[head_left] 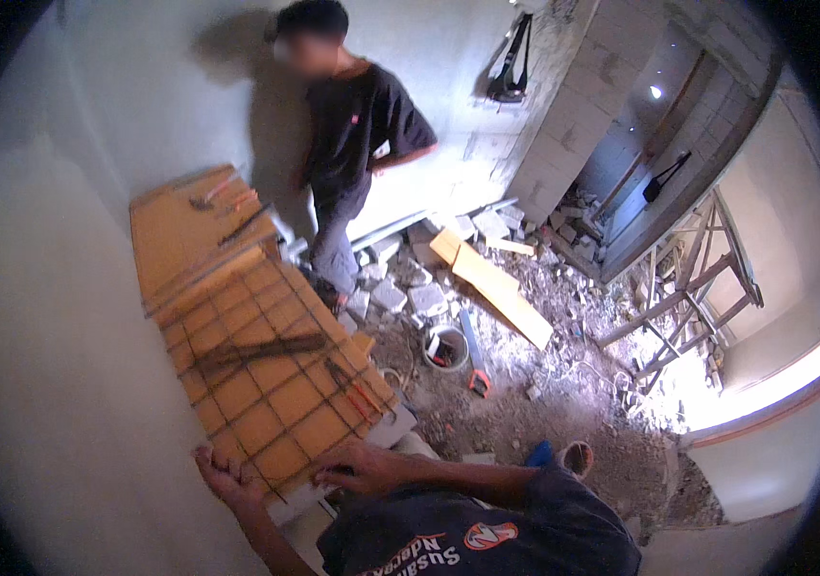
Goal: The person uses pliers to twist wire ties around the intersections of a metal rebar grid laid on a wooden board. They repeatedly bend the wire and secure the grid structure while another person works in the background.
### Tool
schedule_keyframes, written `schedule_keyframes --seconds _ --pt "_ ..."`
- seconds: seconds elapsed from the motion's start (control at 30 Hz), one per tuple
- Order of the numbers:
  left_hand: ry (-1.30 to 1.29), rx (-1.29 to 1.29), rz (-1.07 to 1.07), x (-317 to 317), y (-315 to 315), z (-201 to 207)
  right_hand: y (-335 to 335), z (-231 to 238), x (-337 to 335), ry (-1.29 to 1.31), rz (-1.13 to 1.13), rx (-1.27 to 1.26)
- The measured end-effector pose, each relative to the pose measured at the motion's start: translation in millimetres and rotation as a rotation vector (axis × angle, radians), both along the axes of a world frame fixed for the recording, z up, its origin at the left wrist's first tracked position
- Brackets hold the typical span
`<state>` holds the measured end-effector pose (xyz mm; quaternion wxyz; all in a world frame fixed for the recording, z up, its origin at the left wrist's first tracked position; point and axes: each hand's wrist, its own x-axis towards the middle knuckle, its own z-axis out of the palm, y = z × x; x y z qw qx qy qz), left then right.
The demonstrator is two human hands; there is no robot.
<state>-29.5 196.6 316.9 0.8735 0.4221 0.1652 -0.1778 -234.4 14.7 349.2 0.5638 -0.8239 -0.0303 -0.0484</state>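
Observation:
A wire-tied steel rod mesh [258, 415] lies over an orange-yellow board [290, 389] along the left wall. My left hand [227, 478] is at the mesh's near left corner, its fingers loosely apart and nothing seen in them. At the near right edge, my right hand [364, 468] has its fingers curled close to the rod ends; whatever is between them is too small to make out. On the mesh rests a bundle of thin dark wire [261, 355]. Pincers with orange handles [360, 396] lie across the bars at its right side.
Another person [357, 144] stands beyond the board's right side. A second board [175, 245] carries a hammer [203, 202] and other tools. On the rubble-strewn floor are a bucket [445, 331], a handsaw [474, 357], yellow planks [496, 288] and broken blocks [391, 296]. A wooden trestle [688, 305] stands right.

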Motion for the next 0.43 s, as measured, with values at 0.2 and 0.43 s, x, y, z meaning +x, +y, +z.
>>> schedule_keyframes --seconds 0.2,0.43 --pt "-0.084 -0.2 0.133 30.9 7.9 11.9 1.6 -46.1 -22.4 0.122 -0.098 -0.264" --pt "-0.002 -0.095 -0.045 42.9 3.0 21.5 -3.6 2.8 -12.6 0.345 0.127 0.488"
